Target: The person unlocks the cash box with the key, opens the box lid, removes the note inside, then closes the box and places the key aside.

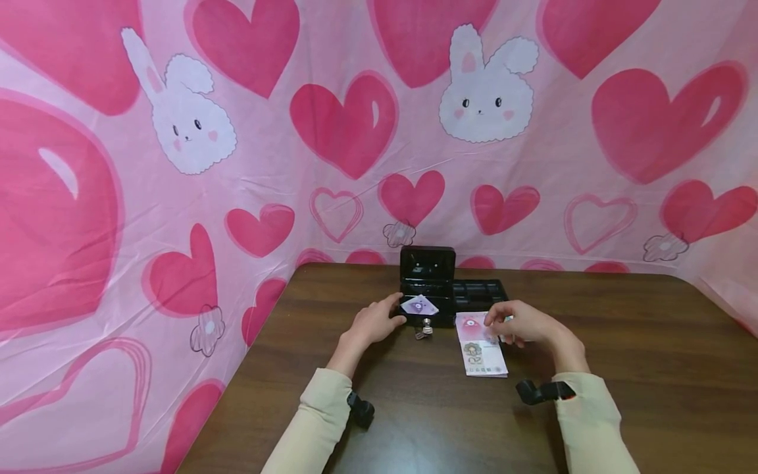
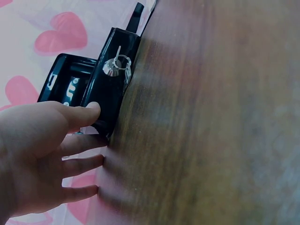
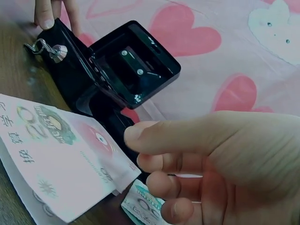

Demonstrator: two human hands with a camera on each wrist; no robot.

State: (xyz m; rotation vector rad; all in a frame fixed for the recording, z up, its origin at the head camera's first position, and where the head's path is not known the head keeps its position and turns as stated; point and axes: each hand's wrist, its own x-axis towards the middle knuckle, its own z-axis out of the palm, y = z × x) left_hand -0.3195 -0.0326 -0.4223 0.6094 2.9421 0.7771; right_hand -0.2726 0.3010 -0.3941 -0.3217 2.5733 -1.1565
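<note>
While left hand [image 1: 374, 322] steadies cash box [image 1: 428, 280], right hand [image 1: 521, 322] curled.

Cash box [image 1: 428, 289]: on the table [image 1: 622, 368], toward its far edge, lid raised behind it; a note [image 1: 419, 305] lies in it. Key [image 1: 424, 327]: in the box's front face. Tray [image 1: 478, 293]: on the table, touching the box's right side. Banknotes [image 1: 481, 347]: on the table, before the tray. Left hand [image 1: 373, 321]: at the box's front left corner. Right hand [image 1: 524, 322]: on the banknotes' far right edge.
</note>
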